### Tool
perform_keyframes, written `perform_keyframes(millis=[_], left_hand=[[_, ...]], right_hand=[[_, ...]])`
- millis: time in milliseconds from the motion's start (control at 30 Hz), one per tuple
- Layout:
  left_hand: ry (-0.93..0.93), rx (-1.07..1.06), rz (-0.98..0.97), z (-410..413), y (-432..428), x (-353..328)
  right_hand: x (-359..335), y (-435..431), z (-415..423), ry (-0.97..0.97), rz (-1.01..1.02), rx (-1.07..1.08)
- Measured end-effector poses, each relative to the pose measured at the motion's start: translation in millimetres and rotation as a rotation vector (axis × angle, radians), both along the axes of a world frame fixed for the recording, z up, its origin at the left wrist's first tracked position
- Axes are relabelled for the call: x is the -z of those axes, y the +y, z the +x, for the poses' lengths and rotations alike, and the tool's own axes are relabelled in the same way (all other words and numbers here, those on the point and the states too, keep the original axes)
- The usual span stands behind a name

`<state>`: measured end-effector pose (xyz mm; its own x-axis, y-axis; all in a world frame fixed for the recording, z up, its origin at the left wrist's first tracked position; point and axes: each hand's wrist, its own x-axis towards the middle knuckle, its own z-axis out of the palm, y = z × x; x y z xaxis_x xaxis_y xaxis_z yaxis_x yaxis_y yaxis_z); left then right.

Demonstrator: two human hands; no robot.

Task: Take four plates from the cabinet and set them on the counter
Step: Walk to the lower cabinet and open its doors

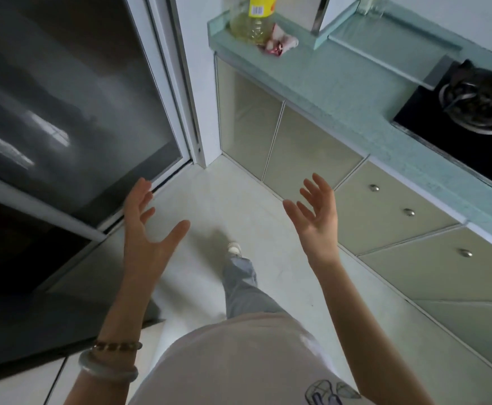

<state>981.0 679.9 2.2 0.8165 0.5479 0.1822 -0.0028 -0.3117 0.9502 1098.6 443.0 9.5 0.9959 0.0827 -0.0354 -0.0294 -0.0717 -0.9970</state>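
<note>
Both bare hands, left hand (144, 229) and right hand (316, 217), spread wide and empty above the pale floor (209, 206); pale green speckled counter (341, 83) runs along the right.

I'm looking down at the pale green counter (341, 83) on my right, with an oil bottle (253, 21) and a crumpled wrapper (278, 43) just beside it at the far end, and a black hob (458, 118) set into it nearer me.
</note>
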Motion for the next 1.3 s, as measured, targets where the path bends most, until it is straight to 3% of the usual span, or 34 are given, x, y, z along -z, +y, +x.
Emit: perform_keyframes(millis=[367,667,1300], left_hand=[[0.028,0.052,0.049,169,81,-10],[0.047,0.176,0.035,265,103,-18],[0.102,0.675,-0.030,416,209,-8]], right_hand=[[3,70,156,0.012,-0.002,0.022],[0,93,220,0.029,-0.045,0.060],[-3,179,256,0.050,-0.080,0.684]])
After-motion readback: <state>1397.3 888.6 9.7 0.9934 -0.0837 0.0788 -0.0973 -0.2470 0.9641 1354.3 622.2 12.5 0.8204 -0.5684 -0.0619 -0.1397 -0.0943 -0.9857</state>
